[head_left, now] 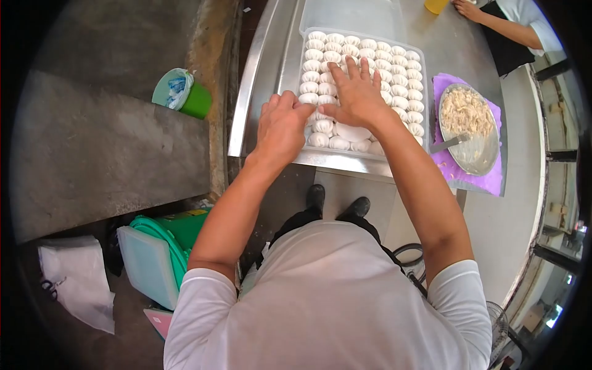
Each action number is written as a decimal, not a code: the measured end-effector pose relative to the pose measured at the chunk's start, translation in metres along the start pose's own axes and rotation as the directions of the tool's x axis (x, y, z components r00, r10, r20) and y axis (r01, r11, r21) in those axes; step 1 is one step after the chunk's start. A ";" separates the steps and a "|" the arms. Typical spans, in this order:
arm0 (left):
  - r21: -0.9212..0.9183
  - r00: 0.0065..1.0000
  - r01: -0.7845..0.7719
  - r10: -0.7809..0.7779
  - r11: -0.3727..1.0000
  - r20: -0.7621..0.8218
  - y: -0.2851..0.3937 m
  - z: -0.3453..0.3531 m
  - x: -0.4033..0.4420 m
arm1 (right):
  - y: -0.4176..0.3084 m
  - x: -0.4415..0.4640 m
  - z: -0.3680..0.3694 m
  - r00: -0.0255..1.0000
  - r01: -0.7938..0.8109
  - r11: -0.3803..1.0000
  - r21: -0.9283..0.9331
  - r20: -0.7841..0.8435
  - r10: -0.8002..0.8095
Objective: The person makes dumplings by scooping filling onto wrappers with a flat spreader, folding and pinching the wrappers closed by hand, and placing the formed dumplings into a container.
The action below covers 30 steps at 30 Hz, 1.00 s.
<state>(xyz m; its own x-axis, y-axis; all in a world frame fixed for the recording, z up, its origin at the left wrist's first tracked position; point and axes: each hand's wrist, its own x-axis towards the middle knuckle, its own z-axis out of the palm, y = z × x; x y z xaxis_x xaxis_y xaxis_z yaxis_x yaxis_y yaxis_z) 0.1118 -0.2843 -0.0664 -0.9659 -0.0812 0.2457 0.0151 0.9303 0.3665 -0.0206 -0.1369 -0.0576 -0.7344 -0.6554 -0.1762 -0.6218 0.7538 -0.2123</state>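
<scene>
A clear plastic tray (423, 83) full of pleated white buns (318, 140) in rows lies on the metal table. My right hand (357, 95) is over the middle of the tray, fingers spread across the buns and thumb pointing left. Below its palm is a smooth white shape (353, 132), partly hidden, which I cannot identify. My left hand (283, 123) is at the tray's left edge with fingers curled and thumb reaching toward the buns. Whatever its fingers hold, if anything, is hidden.
On the right, an oval metal bowl (478, 161) of shredded filling with a metal-bladed utensil (449, 143) rests on purple cloth (493, 183). Another person's arm (509, 29) is by a yellow cup (435, 5). A green bin (198, 100) stands left.
</scene>
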 end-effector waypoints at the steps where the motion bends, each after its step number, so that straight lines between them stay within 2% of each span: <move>1: 0.004 1.000 -0.023 0.023 1.000 -0.007 -0.001 0.005 0.001 | 0.000 0.000 0.002 1.000 0.002 1.000 0.007 -0.011 -0.002; 6: -0.069 0.999 -0.039 0.038 0.997 -0.015 -0.003 0.004 -0.002 | 0.002 0.001 0.008 0.999 0.009 0.999 0.035 -0.034 -0.007; 8: -0.187 0.993 0.036 -0.056 0.982 -0.102 0.006 -0.007 -0.005 | 0.004 0.002 0.010 0.999 0.024 0.996 0.086 -0.044 -0.020; 9: -0.186 0.993 0.039 -0.059 0.982 -0.103 0.006 -0.008 -0.009 | 0.001 0.001 0.008 0.999 0.027 0.996 0.086 -0.043 -0.024; 11: -0.288 0.972 0.157 -0.199 0.945 -0.122 0.004 -0.008 -0.016 | -0.004 -0.002 0.003 0.998 0.049 0.988 0.148 -0.050 -0.042; 12: -0.291 0.972 0.159 -0.201 0.943 -0.121 0.005 -0.009 -0.019 | -0.009 -0.003 0.002 0.998 0.048 0.988 0.146 -0.047 -0.041; 14: -0.346 0.963 0.166 -0.228 0.923 -0.144 0.009 -0.010 -0.027 | -0.025 -0.003 0.001 0.989 0.135 0.991 0.001 -0.062 -0.134; 15: -0.349 0.963 0.165 -0.227 0.922 -0.145 0.011 -0.009 -0.032 | -0.035 -0.003 0.000 0.989 0.140 0.990 -0.014 -0.048 -0.140; 20: -0.434 0.958 0.212 -0.273 0.876 -0.083 0.012 -0.007 -0.048 | -0.053 0.009 0.012 0.981 0.179 0.974 -0.138 -0.044 -0.187; 22: -0.457 0.954 0.231 -0.291 0.859 -0.065 0.013 -0.011 -0.051 | -0.049 0.014 0.014 0.982 0.158 0.983 -0.089 -0.091 -0.166; 26: -0.499 0.950 0.264 -0.311 0.825 -0.012 0.011 -0.011 -0.056 | -0.044 0.020 0.016 0.991 0.105 0.993 -0.052 -0.074 -0.109; 30: -0.535 0.955 0.256 -0.297 0.805 0.011 0.010 -0.012 -0.060 | -0.023 0.021 -0.002 0.978 0.167 0.985 0.033 -0.133 -0.161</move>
<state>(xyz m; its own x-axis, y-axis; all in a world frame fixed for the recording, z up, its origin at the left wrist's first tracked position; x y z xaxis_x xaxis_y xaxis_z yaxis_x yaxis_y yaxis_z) 0.1729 -0.2746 -0.0673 -0.9296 -0.3498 0.1162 -0.0970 0.5364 0.8384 -0.0218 -0.1680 -0.0542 -0.6541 -0.7564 -0.0103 -0.7263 0.6318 -0.2707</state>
